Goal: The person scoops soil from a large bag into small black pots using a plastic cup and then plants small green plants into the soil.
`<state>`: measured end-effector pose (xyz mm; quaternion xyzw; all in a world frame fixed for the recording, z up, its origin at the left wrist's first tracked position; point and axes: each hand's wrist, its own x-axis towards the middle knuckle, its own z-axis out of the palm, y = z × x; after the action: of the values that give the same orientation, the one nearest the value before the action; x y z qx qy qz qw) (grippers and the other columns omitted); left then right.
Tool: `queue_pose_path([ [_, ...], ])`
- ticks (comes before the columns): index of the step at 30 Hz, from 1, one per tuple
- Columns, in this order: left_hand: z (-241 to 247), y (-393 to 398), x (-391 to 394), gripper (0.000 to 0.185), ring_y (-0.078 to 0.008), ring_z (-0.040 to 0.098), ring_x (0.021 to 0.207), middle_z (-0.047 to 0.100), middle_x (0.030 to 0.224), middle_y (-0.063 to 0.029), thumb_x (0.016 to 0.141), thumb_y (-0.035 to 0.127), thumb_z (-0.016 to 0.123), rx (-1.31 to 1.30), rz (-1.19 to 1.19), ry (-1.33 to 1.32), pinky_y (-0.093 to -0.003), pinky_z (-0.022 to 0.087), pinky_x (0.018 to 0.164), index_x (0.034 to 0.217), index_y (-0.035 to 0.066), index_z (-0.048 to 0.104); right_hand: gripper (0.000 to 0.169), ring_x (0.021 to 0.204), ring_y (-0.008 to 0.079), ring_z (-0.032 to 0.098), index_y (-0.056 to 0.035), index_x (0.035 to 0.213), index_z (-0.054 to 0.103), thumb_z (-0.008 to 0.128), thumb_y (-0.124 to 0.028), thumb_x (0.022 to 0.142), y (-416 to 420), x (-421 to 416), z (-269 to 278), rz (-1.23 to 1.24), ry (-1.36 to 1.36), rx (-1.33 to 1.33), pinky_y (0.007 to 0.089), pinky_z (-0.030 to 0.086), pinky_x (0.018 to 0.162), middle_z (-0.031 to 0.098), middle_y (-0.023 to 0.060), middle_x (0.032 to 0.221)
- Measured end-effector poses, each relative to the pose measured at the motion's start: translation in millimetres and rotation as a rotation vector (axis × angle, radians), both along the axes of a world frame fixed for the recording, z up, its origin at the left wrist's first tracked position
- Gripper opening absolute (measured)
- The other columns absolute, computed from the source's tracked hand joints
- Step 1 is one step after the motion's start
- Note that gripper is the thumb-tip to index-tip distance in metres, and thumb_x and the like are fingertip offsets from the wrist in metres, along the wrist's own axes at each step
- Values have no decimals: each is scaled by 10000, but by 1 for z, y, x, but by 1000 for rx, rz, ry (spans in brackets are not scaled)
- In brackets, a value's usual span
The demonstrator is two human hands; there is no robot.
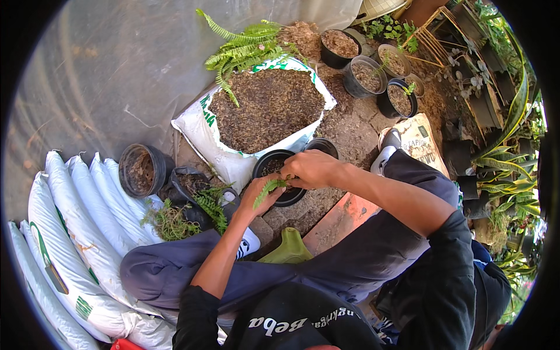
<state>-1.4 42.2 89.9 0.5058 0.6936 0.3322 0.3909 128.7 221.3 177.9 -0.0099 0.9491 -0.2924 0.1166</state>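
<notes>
A small green fern sprig (267,193) is pinched between my left hand (256,197) and my right hand (311,168), which meet over a round black plastic pot (290,202). Dark soil mix (273,166) shows inside this pot, though my hands cover much of it. The sprig's base is hidden by my fingers. Just beyond the pot stands an opened white sack (205,153) filled with brown soil mix (271,109). Another dark pot (326,145) sits partly behind my right hand.
Fern fronds (245,43) hang over the sack's far edge. Several white sacks (65,236) lie at left beside an empty black pot (142,170) and uprooted ferns (212,205). Filled pots (365,76) stand at upper right. A green plastic object (286,247) lies between my legs.
</notes>
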Motion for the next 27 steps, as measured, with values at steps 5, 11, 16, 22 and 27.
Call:
queue_pose_path([
  [5, 4, 0, -1, 185, -403, 687, 879, 710, 911, -202, 901, 140, 663, -2, 106, 59, -482, 538, 741, 1070, 66, 677, 245, 924, 331, 698, -84, 1075, 682, 712, -222, 875, 1, -4, 10, -45, -79, 26, 460, 556, 789, 708, 107, 986],
  [11, 14, -2, -1, 250, -420, 679, 893, 713, 991, -198, 872, 78, 626, -78, 68, 357, -508, 547, 775, 1113, 56, 689, 313, 967, 347, 695, -85, 1138, 671, 717, -238, 868, 27, 8, -5, -165, -136, 161, 471, 554, 836, 714, 128, 1044],
  [16, -3, -8, 0, 267, -412, 670, 961, 703, 1079, -185, 874, 61, 616, -75, -16, 325, -495, 542, 820, 1129, 61, 692, 316, 985, 350, 707, -80, 1077, 711, 741, -292, 844, 55, 26, -32, -306, -271, 289, 461, 575, 864, 731, 161, 1000],
  [22, -5, -5, 1, 261, -404, 662, 997, 700, 1103, -155, 895, 56, 611, -22, -99, 224, -494, 541, 836, 1143, 84, 685, 386, 1017, 357, 702, -45, 1062, 707, 728, -371, 856, 82, 71, -72, -360, -512, 380, 450, 574, 888, 726, 194, 1058],
  [27, -7, -7, 0, 261, -396, 659, 1001, 693, 1117, -137, 901, 54, 610, 9, -147, 219, -485, 542, 841, 1150, 98, 675, 542, 1062, 362, 689, -54, 1213, 636, 708, -470, 872, 82, 94, -89, -360, -687, 368, 458, 565, 912, 709, 202, 1116],
])
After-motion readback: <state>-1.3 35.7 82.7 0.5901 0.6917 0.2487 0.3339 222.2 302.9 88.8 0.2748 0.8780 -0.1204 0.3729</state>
